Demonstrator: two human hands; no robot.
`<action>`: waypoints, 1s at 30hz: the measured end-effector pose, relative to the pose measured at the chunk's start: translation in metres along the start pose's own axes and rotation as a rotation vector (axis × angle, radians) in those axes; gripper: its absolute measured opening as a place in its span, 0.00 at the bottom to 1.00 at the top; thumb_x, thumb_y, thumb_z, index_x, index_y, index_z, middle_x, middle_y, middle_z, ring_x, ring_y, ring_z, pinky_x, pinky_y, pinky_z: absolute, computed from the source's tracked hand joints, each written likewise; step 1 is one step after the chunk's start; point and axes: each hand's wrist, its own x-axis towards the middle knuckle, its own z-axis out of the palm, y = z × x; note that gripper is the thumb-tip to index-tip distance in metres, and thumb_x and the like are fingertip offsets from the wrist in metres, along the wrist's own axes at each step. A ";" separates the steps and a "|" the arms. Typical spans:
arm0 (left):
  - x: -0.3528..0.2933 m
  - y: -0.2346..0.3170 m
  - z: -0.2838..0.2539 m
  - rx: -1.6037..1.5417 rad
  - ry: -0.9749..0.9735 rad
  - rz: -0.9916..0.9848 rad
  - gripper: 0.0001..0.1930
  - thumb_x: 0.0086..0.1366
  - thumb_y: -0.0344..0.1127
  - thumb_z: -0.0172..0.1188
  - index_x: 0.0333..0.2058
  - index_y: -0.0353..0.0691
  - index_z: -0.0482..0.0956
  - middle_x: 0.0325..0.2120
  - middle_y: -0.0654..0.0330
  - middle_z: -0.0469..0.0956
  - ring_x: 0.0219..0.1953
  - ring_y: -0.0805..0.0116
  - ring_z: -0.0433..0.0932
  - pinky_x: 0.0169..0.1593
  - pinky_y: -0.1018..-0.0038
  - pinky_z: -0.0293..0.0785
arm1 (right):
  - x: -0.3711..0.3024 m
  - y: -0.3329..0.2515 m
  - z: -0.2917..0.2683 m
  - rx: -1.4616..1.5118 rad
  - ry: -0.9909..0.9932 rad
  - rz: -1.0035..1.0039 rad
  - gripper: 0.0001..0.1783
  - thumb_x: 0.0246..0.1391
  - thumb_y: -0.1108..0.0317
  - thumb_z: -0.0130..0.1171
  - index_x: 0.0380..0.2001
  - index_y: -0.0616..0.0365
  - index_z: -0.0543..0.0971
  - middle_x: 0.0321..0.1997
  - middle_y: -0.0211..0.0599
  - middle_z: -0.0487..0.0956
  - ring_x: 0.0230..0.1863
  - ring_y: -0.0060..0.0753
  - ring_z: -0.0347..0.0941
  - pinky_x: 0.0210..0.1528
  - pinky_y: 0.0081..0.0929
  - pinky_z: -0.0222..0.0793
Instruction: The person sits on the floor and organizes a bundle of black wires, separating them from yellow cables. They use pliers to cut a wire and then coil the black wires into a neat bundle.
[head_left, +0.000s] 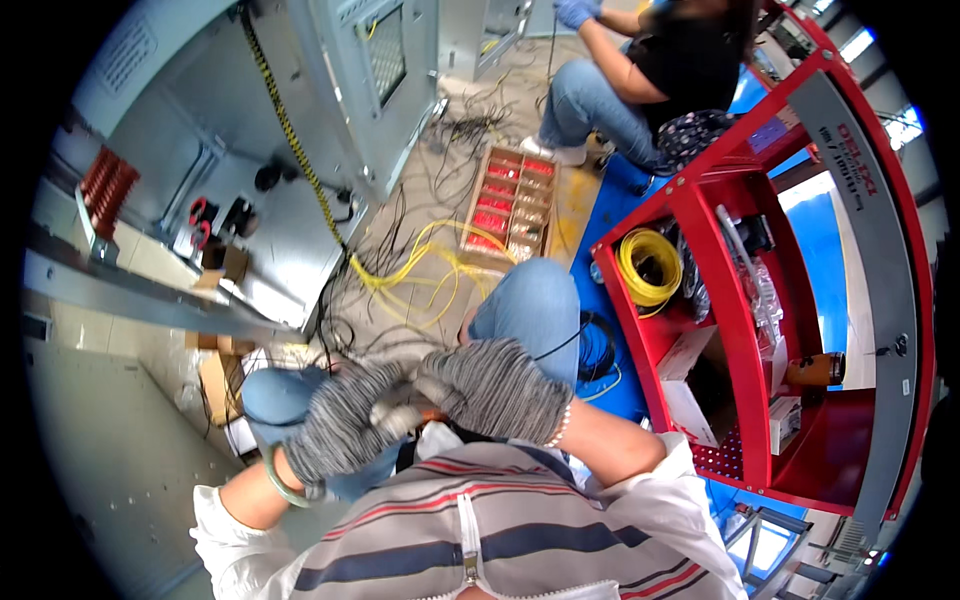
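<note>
My left hand (345, 420) and my right hand (508, 390), both in grey knit gloves, meet low in front of my chest, above my lap. Their fingers are curled in and nearly touch. Between them shows a small bit of orange (430, 413), mostly covered by the gloves, and I cannot make out what it belongs to. Beyond my knees, yellow cables (400, 275) fan out across the floor from a yellow-and-black wrapped bundle (290, 130). A wooden compartment box (490, 260) with red and metallic small parts lies past my right knee.
An open grey metal cabinet (250, 300) stands on the left. Loose black cables (470, 130) litter the floor. On the right, a red shelf unit (680, 225) holds a yellow cable coil (625, 270). A person (650, 90) in blue gloves crouches at the back.
</note>
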 end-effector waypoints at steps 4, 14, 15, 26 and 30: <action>0.011 -0.010 -0.001 -0.109 -0.052 -0.134 0.09 0.56 0.35 0.56 0.32 0.37 0.77 0.25 0.53 0.77 0.29 0.58 0.77 0.34 0.71 0.71 | -0.008 0.022 -0.015 0.070 0.022 0.078 0.11 0.49 0.59 0.50 0.24 0.54 0.73 0.19 0.43 0.71 0.25 0.47 0.70 0.27 0.37 0.65; 0.014 -0.069 -0.068 0.517 0.153 -0.053 0.07 0.54 0.35 0.56 0.25 0.38 0.77 0.18 0.53 0.74 0.21 0.56 0.74 0.27 0.68 0.69 | -0.152 0.139 -0.101 0.056 0.437 0.721 0.16 0.52 0.60 0.53 0.22 0.63 0.76 0.20 0.35 0.75 0.24 0.26 0.70 0.29 0.24 0.65; 0.020 -0.079 -0.076 0.644 0.188 -0.046 0.07 0.54 0.35 0.57 0.26 0.37 0.78 0.18 0.52 0.74 0.22 0.56 0.74 0.27 0.68 0.69 | -0.163 0.142 -0.107 0.007 0.440 0.763 0.16 0.50 0.59 0.55 0.21 0.64 0.76 0.19 0.38 0.75 0.23 0.27 0.70 0.30 0.25 0.65; 0.077 -0.043 -0.008 0.352 0.323 0.124 0.22 0.52 0.40 0.59 0.46 0.40 0.71 0.47 0.52 0.67 0.49 0.52 0.66 0.55 0.63 0.59 | -0.069 0.090 -0.048 0.086 0.236 0.330 0.09 0.47 0.63 0.57 0.24 0.57 0.76 0.21 0.40 0.76 0.23 0.39 0.73 0.27 0.27 0.67; 0.083 -0.013 0.034 0.296 0.158 0.291 0.16 0.52 0.38 0.58 0.41 0.42 0.74 0.40 0.54 0.74 0.42 0.57 0.73 0.51 0.58 0.62 | -0.023 0.061 -0.026 0.143 0.192 0.123 0.05 0.46 0.66 0.56 0.26 0.54 0.76 0.21 0.41 0.74 0.24 0.45 0.71 0.27 0.30 0.67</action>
